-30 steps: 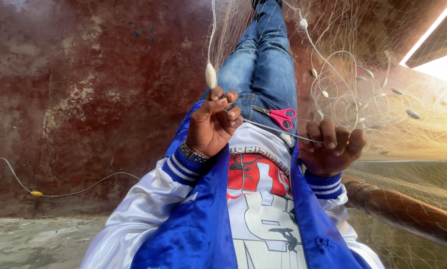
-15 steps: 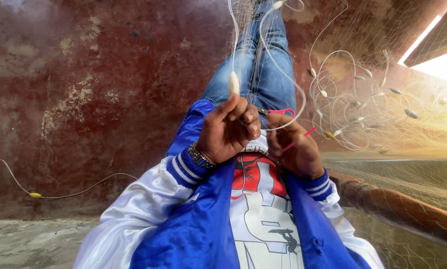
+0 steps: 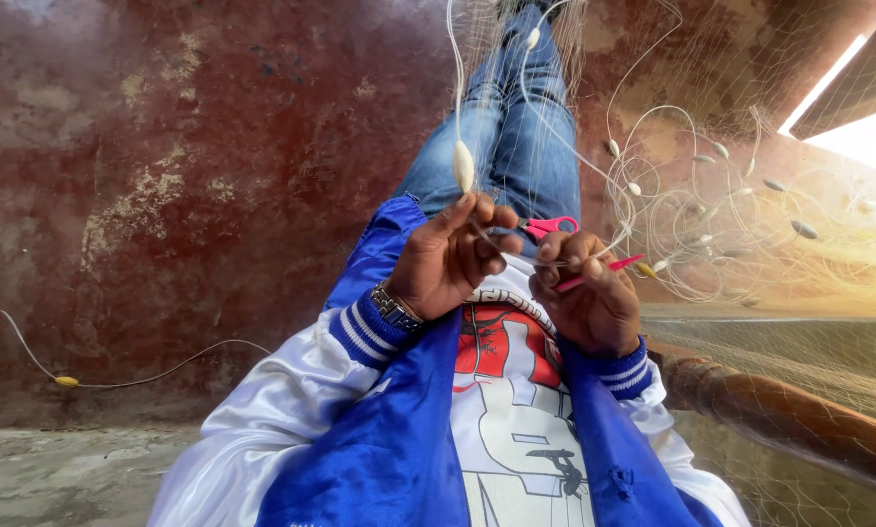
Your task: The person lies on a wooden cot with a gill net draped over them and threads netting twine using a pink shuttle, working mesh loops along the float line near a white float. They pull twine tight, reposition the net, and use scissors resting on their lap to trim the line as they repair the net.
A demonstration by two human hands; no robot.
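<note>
A thin cord (image 3: 116,376) with a small yellow float trails across the foot of a stained red wall (image 3: 165,176) at far left, unchanged from half a second ago. Moving right, the left hand (image 3: 448,259), a metal watch (image 3: 394,307) at its wrist above a blue-and-white striped cuff, is closed with thumb and fingertips pinching a pale line of the fishing net (image 3: 653,195); a white oval float (image 3: 464,166) hangs on that line just above the thumb, roughly where it hung a moment earlier. Between the hands, red-handled scissors (image 3: 547,226) lie on the lap against the blue jeans (image 3: 516,146), more plainly visible now than half a second ago, when the hands crowded over them. The right hand (image 3: 589,298) is curled shut around a slim pink netting needle (image 3: 609,270), whose tip juts out to the right; the two hands sit close together but not touching, much as in the previous frame and far nearer than a second ago, when they were held apart. Farther right, loops of net with small oval floats pile against the wall, and a rounded brown wooden rail (image 3: 799,420) runs along the lower right edge.
</note>
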